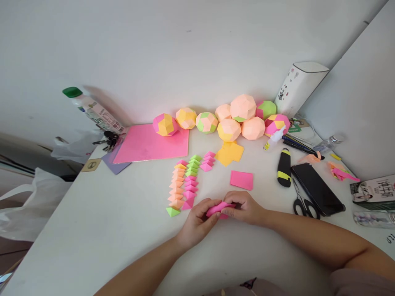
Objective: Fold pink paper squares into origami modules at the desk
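Note:
Between my two hands is a piece of pink paper (217,209), partly folded and partly hidden by my fingers. My left hand (200,220) pinches its left side between thumb and fingers. On its right side my right hand (245,207) grips it, thumb in front. Just beyond my hands lies a flat pink paper sheet (241,180). To the left stand rows of small folded paper units: peach ones (177,184), green ones (193,165) and pink ones (190,187). Yellow paper sheets (228,153) lie farther back.
Several faceted paper balls (206,122) line the wall, one on a pink pad (151,144). At right are a glue bottle (274,139), a box cutter (284,167), scissors (304,205) and a black phone (318,188). A green-capped bottle (95,111) stands back left.

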Motion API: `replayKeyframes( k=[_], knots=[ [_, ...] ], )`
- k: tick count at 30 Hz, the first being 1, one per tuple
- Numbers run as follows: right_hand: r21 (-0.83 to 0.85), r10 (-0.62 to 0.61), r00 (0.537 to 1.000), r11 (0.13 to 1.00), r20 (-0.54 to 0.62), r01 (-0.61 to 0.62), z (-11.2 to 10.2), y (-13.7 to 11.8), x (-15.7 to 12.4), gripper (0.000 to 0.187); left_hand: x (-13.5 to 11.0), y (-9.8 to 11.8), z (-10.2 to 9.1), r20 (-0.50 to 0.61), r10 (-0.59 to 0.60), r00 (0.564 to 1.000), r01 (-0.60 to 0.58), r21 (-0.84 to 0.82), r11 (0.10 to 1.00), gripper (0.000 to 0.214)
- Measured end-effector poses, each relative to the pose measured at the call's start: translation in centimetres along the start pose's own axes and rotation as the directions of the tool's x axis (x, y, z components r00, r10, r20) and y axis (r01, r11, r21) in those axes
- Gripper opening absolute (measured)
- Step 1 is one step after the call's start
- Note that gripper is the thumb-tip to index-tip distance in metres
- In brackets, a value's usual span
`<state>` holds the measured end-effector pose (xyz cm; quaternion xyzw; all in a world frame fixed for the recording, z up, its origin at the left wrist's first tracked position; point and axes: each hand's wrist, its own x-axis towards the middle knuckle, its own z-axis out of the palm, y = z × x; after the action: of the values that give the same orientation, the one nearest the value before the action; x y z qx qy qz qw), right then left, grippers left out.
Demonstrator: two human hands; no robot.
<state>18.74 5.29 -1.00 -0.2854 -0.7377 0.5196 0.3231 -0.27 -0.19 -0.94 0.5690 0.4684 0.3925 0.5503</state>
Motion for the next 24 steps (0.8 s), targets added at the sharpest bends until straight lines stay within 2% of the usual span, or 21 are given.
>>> replayKeyframes(
  k=[8,16,24],
  knots=[
    [0.028,0.022,1.000,0.999,-0.007,-0.022,-0.11,0.07,-0.01,0.023,0.09,0.43,-0.10,-0.039,0.074,0.996,-0.070,0.102,0.992,0.024],
    [0.196,0.203,0.979,0.961,-0.025,-0.195,0.07,-0.40,-0.18,0.028,0.01,0.26,-0.21,-0.017,0.067,0.998,-0.064,0.135,0.989,0.025],
    [0.154,0.173,0.984,0.974,-0.030,-0.167,-0.12,-0.53,0.06,0.026,-0.06,0.22,-0.16,-0.005,0.041,0.999,-0.040,0.120,0.992,0.025]
  ],
)
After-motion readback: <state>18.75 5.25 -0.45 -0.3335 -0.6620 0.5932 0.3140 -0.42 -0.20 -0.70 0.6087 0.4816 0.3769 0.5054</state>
